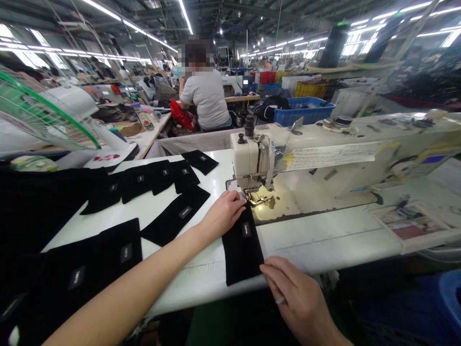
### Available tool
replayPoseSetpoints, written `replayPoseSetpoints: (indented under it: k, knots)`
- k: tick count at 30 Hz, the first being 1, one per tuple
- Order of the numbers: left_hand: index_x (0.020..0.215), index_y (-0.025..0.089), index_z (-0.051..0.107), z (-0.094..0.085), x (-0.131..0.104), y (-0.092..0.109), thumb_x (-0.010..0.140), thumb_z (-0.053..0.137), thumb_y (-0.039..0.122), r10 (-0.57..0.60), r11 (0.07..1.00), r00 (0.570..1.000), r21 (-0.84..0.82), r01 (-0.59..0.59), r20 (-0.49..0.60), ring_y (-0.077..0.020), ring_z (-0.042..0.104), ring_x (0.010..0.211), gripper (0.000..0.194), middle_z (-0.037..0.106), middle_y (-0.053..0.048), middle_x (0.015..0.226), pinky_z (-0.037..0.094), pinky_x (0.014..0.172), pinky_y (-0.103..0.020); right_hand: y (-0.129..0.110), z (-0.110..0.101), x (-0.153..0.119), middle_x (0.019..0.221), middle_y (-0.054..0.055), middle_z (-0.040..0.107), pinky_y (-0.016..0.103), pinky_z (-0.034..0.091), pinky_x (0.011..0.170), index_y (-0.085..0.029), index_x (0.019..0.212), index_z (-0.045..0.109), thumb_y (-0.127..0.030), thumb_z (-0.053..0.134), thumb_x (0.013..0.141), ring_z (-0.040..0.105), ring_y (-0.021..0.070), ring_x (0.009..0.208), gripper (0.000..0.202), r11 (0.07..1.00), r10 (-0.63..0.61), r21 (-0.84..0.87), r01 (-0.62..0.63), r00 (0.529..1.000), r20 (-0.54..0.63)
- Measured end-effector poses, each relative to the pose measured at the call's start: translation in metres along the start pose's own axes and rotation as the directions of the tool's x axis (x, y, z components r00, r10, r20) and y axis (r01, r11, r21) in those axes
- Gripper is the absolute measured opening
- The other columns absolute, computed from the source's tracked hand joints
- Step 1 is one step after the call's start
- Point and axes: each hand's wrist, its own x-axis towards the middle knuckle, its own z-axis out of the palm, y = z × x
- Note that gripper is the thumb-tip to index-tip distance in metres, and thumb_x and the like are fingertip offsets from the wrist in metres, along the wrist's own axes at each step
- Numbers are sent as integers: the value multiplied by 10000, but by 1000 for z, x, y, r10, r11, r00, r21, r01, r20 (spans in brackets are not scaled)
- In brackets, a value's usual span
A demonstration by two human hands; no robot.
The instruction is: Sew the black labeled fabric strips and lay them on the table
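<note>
A black fabric piece with a small lettered label lies on the sewing machine bed, its far end at the presser foot. My left hand has its fingers closed at that far end, just left of the foot. At the near right edge, my right hand pinches the fabric between thumb and fingers. Something small and pale shows by its lower fingers, too unclear to name. The pale sewing machine stands beyond, its lamp lighting the needle area.
Several more labelled black pieces, such as this one, lie across the white table to the left. A green-rimmed fan stands at far left. Ahead, a person in a grey shirt sits facing away, near a blue crate.
</note>
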Motion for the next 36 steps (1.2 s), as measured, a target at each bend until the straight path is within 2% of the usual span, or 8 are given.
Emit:
replayPoseSetpoints:
  k: [9, 22, 36]
  knots:
    - [1095, 144, 716, 6, 0, -11, 978, 546, 194, 50, 993, 997, -100, -57, -66, -228, 557, 909, 212, 604, -99, 971, 507, 851, -382, -5, 2, 3, 1043, 109, 697, 279, 575, 687, -142, 1137, 622, -67, 413, 950, 708, 196, 847, 291, 1000, 19, -26, -18, 1000, 11]
    - [1106, 153, 728, 9, -1, -12, 943, 573, 166, -25, 972, 994, -236, -1, -106, -220, 583, 941, 225, 610, -102, 1004, 524, 897, -405, -7, 1, 5, 1019, 109, 698, 272, 564, 692, -147, 1130, 620, -59, 394, 933, 704, 190, 833, 312, 999, 39, -32, -38, 998, 41]
    - [1126, 152, 704, 1, 3, -12, 968, 531, 180, 6, 993, 1000, -119, -9, -23, -230, 558, 965, 235, 586, -103, 1020, 512, 905, -396, -7, -2, 14, 974, 89, 702, 257, 499, 596, -168, 1064, 633, -36, 373, 893, 676, 179, 750, 338, 995, 47, -95, -39, 995, 92]
